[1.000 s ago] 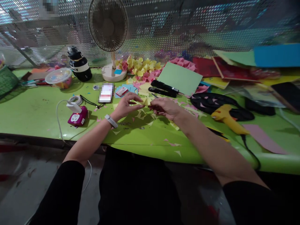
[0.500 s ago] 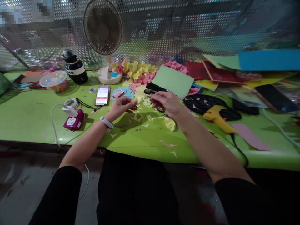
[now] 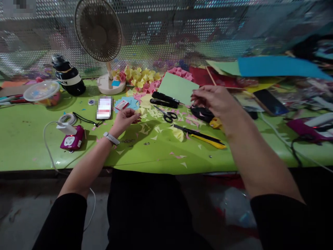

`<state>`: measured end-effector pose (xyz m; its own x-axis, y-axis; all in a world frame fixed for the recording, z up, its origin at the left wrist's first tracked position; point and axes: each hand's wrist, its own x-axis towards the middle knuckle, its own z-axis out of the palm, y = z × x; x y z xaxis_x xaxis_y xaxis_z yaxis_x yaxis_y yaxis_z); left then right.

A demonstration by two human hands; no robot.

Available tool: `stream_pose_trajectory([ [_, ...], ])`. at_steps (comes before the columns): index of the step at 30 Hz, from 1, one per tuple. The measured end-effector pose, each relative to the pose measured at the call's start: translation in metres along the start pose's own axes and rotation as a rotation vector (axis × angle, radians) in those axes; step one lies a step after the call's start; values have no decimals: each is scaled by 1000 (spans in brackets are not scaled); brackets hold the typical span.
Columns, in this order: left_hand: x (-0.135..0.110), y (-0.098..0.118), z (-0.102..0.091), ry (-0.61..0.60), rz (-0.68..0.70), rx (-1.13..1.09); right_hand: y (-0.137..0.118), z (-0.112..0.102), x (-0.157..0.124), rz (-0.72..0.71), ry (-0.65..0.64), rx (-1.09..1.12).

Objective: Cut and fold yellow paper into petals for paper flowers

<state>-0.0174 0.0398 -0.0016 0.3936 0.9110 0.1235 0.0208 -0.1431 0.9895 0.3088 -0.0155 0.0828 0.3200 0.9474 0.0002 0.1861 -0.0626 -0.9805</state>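
My left hand (image 3: 126, 119), wearing a white wrist band, pinches a small yellow paper piece (image 3: 142, 111), partly hidden by the fingertips. Fingers loosely bent and apart, my right hand (image 3: 212, 99) hovers near the right corner of a light green sheet (image 3: 177, 86); nothing shows in it. Between the hands, black-handled scissors (image 3: 170, 116) lie beside a black stapler (image 3: 164, 100). A yellow-and-black utility knife (image 3: 201, 135) rests nearer me, by a folded yellow paper flower (image 3: 178, 134). My right forearm mostly covers the yellow glue gun (image 3: 215, 122).
Folded yellow paper flowers (image 3: 142, 76) are heaped by the fan (image 3: 111, 86). Left stand a black bottle (image 3: 71, 81), a lidded tub (image 3: 43, 92), and a purple power adapter (image 3: 73, 139) with cable. Phones (image 3: 104, 109) and coloured sheets (image 3: 275, 66) lie about.
My right hand has let go of the scissors and moved up and right. The scissors and utility knife are now uncovered. The view has shifted right; my left hand keeps its pinch.
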Motion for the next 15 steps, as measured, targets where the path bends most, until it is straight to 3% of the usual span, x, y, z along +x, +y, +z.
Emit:
stream_pose_trajectory([
  [5,0,2,-1,31,-9,-1,7,-20,-9,-31,-41,-313],
  [9,-1,6,0,40,-19,6,9,-57,-6,-52,-79,-694],
  [12,-2,7,0,31,-22,-12,27,-93,-3,-50,-87,-1131],
  [15,-2,6,0,17,-12,-11,59,-118,-7,-1,-128,-1288],
])
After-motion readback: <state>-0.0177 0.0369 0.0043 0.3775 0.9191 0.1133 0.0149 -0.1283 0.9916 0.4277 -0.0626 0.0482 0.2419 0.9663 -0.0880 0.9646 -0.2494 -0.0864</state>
